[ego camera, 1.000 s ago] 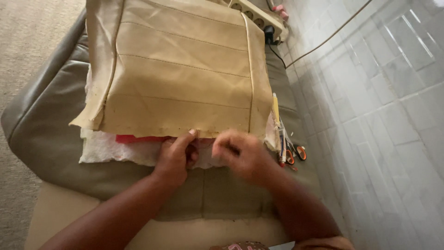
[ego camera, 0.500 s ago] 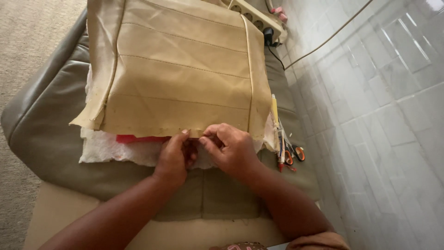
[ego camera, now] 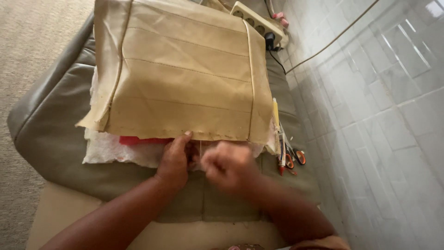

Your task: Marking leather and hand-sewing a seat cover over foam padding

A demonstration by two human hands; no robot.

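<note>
1. A tan, panelled fabric cover with stitched seams and piping point(ego camera: 185, 78) lies draped over a grey leather cushion point(ego camera: 51, 125), which in turn rests on a paler beige pad point(ego camera: 60, 217). The cover's near hem sits right in front of the person, just above both hands.

2. Under that hem, a white fleecy padding layer point(ego camera: 111, 150) sticks out, with a strip of red material point(ego camera: 136, 140) showing between padding and cover.

3. The left hand point(ego camera: 175, 159) rests with its fingers drawn together, fingertips touching the lower edge of the cover beside a thin pale thread point(ego camera: 200, 149) that runs down from the hem.

4. The right hand point(ego camera: 227, 165) is blurred; it looks loosely closed into a fist just beside the thread, but whether it pinches the thread or a needle I cannot tell.

5. To the right of the cover, along the cushion's edge, lie a yellow pencil-like stick point(ego camera: 275, 111), a red-tipped pen point(ego camera: 280, 159) and orange-handled scissors point(ego camera: 296, 159). A white power strip point(ego camera: 256, 21) sits at the far end, near a grey tiled wall point(ego camera: 370, 115).

6. Judging by its folds, the cover is soft, light and floppy, though the seams and piping add some stiffness. It would probably grip well at the hem or along a piped seam. The thread is fine and would likely slip unless pinched firmly.
</note>
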